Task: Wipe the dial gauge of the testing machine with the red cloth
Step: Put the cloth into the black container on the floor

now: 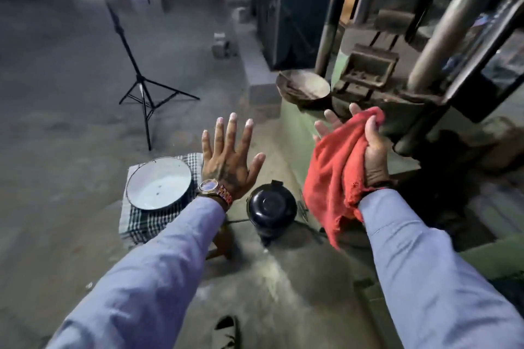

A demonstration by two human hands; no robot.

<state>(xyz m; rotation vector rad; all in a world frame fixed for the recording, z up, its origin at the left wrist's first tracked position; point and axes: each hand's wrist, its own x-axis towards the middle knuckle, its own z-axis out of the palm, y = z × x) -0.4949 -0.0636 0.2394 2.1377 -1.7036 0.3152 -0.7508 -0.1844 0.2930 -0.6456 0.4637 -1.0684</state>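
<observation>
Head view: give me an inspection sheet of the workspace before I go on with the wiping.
Surface: dusty concrete floor; green machine base ahead.
Job's things: red cloth bunched in the right hand; testing machine with steel columns at upper right; dial gauge not clearly made out, the picture is blurred.
Clutter: white round pan on a checked cloth; black canister; rusty bowl on the machine.
Hands: left hand open, fingers spread, empty, watch on its wrist.
Cables: a thin dark line by the canister, unclear.
Surroundings: black tripod stand; bright window at upper left.
</observation>
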